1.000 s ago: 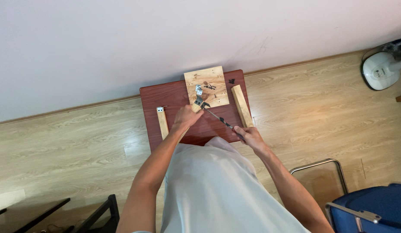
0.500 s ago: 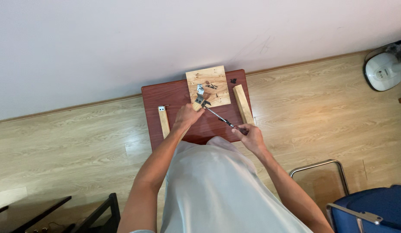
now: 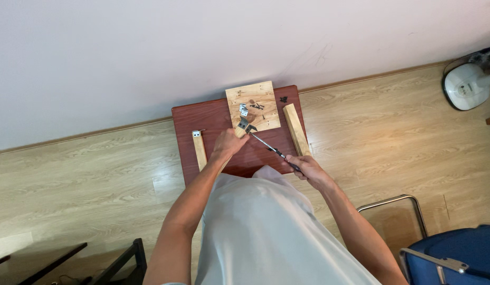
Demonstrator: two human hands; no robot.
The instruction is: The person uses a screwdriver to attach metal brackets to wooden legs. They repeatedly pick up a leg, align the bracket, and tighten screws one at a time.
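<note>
The right hand [image 3: 304, 166] is gripping a screwdriver [image 3: 270, 148], driving at a metal bracket [image 3: 245, 125] just beyond the left hand [image 3: 230, 143], which is clamping a wooden piece; steady pressure seems needed next.

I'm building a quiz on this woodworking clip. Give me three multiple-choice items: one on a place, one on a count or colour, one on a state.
1. Where does the square wooden board lie?
A. at the table's far edge, by the wall
B. on the floor
C. on the blue chair

2. What colour is the table?
A. white
B. reddish brown
C. green

3. What does the right hand hold?
A. nothing
B. a cup
C. a screwdriver

Answers: 1 A, it sits at the wall side; 2 B, the bare top shows it; 3 C, fingers wrap its handle.
</note>
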